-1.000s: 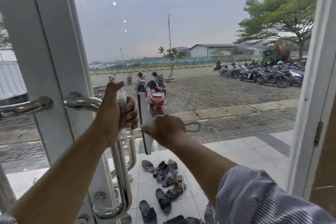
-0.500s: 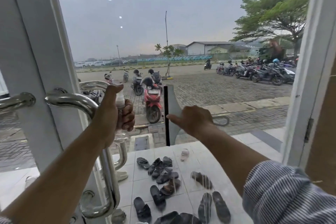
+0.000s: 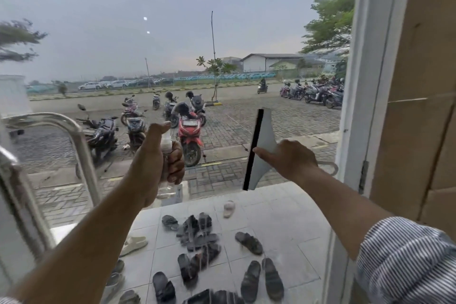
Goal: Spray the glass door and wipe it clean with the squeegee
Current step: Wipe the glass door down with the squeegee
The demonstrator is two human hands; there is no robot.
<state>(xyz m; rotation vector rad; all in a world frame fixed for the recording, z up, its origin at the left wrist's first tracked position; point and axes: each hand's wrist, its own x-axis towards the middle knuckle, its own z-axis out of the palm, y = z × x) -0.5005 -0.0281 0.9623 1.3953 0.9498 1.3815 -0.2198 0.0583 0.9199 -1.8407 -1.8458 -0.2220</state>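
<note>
The glass door (image 3: 246,32) fills the view, with wet streaks low in its middle over the sandals outside. My left hand (image 3: 158,155) grips a small clear spray bottle (image 3: 166,145), thumb up beside the nozzle. My right hand (image 3: 291,160) holds a squeegee (image 3: 262,140) with a grey head and a black rubber blade. The blade stands upright against the glass, right of centre. The squeegee's looped handle end shows just past my right wrist.
A curved chrome door handle (image 3: 81,150) stands at the left. The white door frame (image 3: 365,81) and a hinge (image 3: 364,175) are at the right, beside a brown panel (image 3: 424,81). Outside are sandals on tiles and parked scooters.
The squeegee and my right hand have swept rightward across the glass. The view has turned right, so the chrome handle now sits further left. My left hand still holds the bottle.
</note>
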